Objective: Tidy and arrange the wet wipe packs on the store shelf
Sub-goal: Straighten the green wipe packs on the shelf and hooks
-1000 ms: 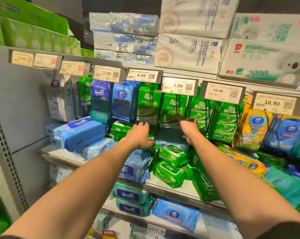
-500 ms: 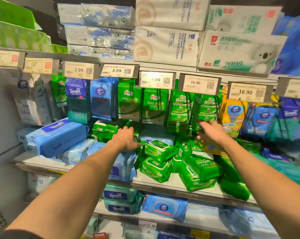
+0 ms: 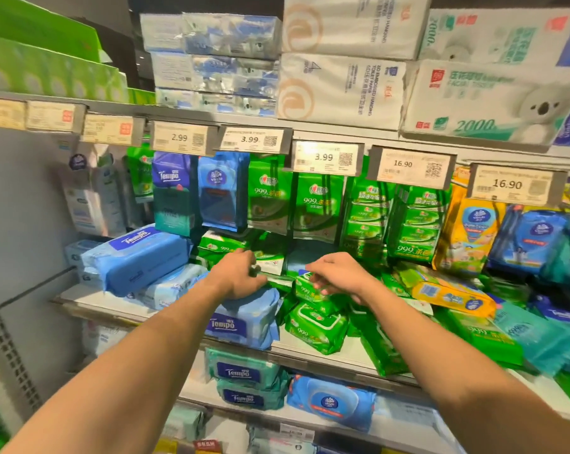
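Head view is showing the green wet wipe packs [image 3: 316,326] lying in a loose, tilted heap on the middle shelf [image 3: 329,353], some of them leaning over its front edge. The right hand [image 3: 337,273] is hovering just above the top green pack [image 3: 313,290], its fingers loosely curled and blurred — I cannot tell if it is already touching the pack, and it is not holding anything that I can see. Half a second ago this hand was reaching further right, toward the hanging multipacks [image 3: 411,221]; now it is coming back to the heap, so I judge the heap is the next thing to be straightened. The left hand [image 3: 236,273] is resting on top of the blue Tempo pack [image 3: 244,319], which is standing at the shelf's front just left of the green heap; its fingers are bent over the pack's far edge and something small and dark is near the fingertips, too blurred to name. It is staying at nearly the same place as before. Behind, flat green packs [image 3: 268,194] are hanging under the price tags [image 3: 326,157] — these look orderly.
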